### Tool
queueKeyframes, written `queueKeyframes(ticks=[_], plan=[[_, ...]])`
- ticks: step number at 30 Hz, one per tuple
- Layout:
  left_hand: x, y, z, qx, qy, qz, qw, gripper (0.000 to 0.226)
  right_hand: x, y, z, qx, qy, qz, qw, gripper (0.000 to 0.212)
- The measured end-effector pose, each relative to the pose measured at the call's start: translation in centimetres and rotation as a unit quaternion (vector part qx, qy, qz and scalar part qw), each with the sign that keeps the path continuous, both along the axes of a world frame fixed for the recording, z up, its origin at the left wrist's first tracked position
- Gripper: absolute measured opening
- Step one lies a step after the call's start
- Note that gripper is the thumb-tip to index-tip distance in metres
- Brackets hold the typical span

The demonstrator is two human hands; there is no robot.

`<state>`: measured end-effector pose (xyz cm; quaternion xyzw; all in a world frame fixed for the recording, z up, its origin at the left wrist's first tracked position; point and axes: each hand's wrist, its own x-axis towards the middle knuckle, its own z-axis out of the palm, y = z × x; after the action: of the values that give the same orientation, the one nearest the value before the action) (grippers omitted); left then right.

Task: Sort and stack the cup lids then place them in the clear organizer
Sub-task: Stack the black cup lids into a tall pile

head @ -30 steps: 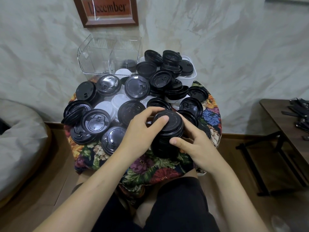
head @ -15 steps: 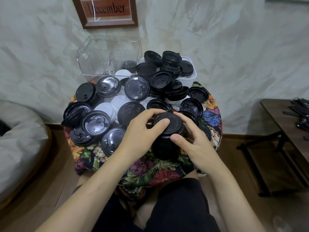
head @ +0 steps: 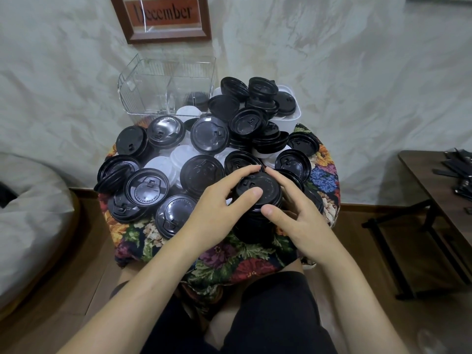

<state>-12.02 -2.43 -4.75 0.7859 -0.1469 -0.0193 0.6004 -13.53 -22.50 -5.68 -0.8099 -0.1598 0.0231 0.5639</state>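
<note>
View: head cam, looking down at the table.
Stack: a stack of black round plastic cup lids (head: 268, 185) stood upright on the near-right part of the table, between both hands.
L hand: the left hand (head: 219, 208) gripped the top of the stack from the left. Its thumb lay on the top lid and its fingers curled over the far rim.
R hand: the right hand (head: 298, 221) gripped it from the right, thumb against the near edge, fingers curled at the far rim. The fingertips of both hands almost met there.
Organizer: the clear ribbed plastic organizer (head: 143, 98) stood at the far-left edge, well apart from the stack, w/ a few dark lids (head: 195, 99) in its right compartment.
Loose lids: many loose black plastic lids (head: 149, 187) and some white plastic lids (head: 163, 167) lay mixed around the stack.
Tub: a white plastic tub (head: 291, 121) at the far right was piled w/ black lids.
Table: small round table w/ floral cloth (head: 229, 256).
</note>
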Motion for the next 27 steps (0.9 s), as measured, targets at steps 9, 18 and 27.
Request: queueKeyframes(ticks=[9, 18, 27], plan=[[0.2, 0.1, -0.3, 0.018, -0.011, -0.022, 1.0, 0.057, -0.1, -0.3, -0.1, 0.002, 0.017, 0.008, 1.0, 0.063], [-0.2, 0.5, -0.9, 0.023, -0.011, -0.045, 0.999, 0.056, -0.2, -0.2, 0.2, 0.006, 0.023, 0.012, 1.0, 0.063], [-0.5, 0.6, -1.3, 0.045, -0.015, -0.045, 0.998, 0.06, -0.2, -0.3, 0.2, -0.005, 0.023, 0.017, 1.0, 0.066]])
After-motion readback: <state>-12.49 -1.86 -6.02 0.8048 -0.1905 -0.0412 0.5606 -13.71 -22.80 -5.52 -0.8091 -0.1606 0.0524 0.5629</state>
